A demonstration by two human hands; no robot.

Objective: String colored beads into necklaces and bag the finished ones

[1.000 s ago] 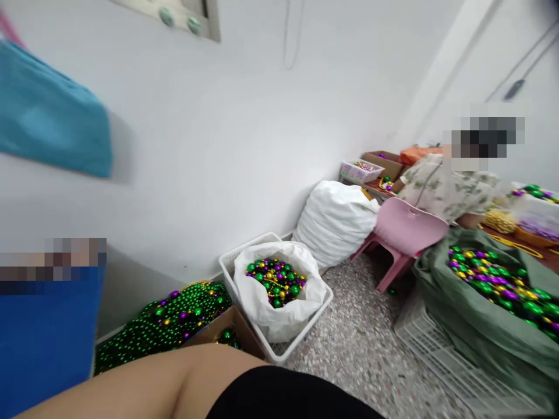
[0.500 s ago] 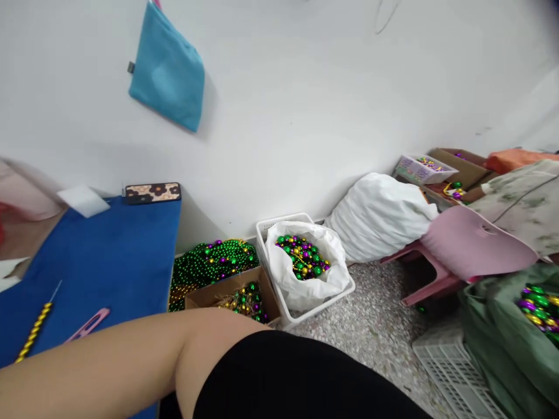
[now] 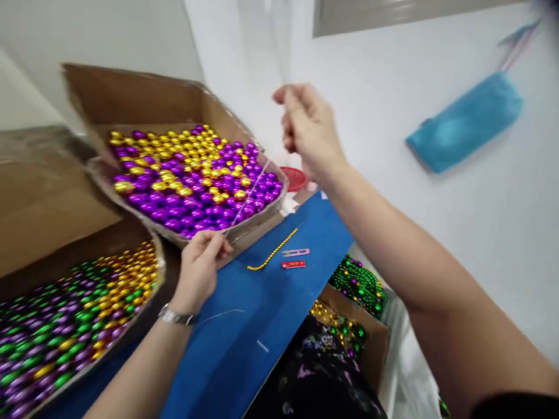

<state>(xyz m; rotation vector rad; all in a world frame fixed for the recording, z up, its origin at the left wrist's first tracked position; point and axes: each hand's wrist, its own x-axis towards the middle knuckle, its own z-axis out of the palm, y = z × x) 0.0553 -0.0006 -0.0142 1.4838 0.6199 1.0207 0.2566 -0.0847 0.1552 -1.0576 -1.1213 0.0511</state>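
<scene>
My left hand (image 3: 201,265), with a metal watch on its wrist, is closed in a pinch on a thin white thread (image 3: 248,196). From there the thread slants up towards my right hand (image 3: 309,125), which is raised with its fingers curled closed round the thread's upper part. Below them on the blue table cover (image 3: 231,343) lie a short string of gold beads (image 3: 275,249), pink thread snips (image 3: 296,252) and a small red packet (image 3: 293,265). Behind my left hand stands an open box of purple and gold beads (image 3: 183,198).
A second box with purple, green and gold beads (image 3: 65,343) stands at the left. Right of the table, a cardboard box (image 3: 376,346) and green bead strings (image 3: 360,285) sit low down. A blue pouch (image 3: 467,125) hangs on the wall. A red rim (image 3: 293,178) shows behind the table.
The view has swung left from the floor baskets to the table and bead boxes. Both hands are now in sight with the thread; earlier only one forearm across the table showed.
</scene>
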